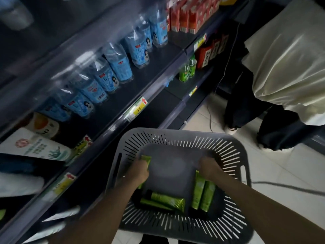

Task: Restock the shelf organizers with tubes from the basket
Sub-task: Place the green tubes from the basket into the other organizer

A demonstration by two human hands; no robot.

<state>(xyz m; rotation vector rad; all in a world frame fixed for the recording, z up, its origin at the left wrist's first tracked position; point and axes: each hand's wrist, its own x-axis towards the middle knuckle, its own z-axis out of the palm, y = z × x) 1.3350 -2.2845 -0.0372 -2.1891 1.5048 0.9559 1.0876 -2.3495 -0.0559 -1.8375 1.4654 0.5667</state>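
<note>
Head cam, looking straight down into a grey slotted basket (226, 155) parked on pale floor tiles (274, 175), just right of a dark shelf unit (158, 80).

Left hand (139, 170) down by the basket's left wall, fingers curled right round a green tube (147, 159), far end of it poking out past the knuckles. Right hand (209, 169) down on the right side, fingers bent downward at the far end of a pair of tubes (202, 191) lying side by side, near to far. Way too blurry there, so honestly can't tell whether gripping, touching or neither. Two more tubes (163, 199) lying crosswise along the near wall, black caps to the left, touching each other.

Over on the shelves:
- Row of clear water bottles (123, 66) with blue labels, running near left to far right.
- Red cartons (191, 16) at the far end.
- Green bottles (188, 69) one shelf lower.
- Yellow price tags (139, 108) along the shelf edges.
- White packs (35, 147) with green print at near left, with blurry white strips (61, 215) below them, no clue what.

Far right: another person (281, 59) in a cream top and dark trousers, well apart from the basket. Thin cable (281, 187) across the tiles to the basket's right.
</note>
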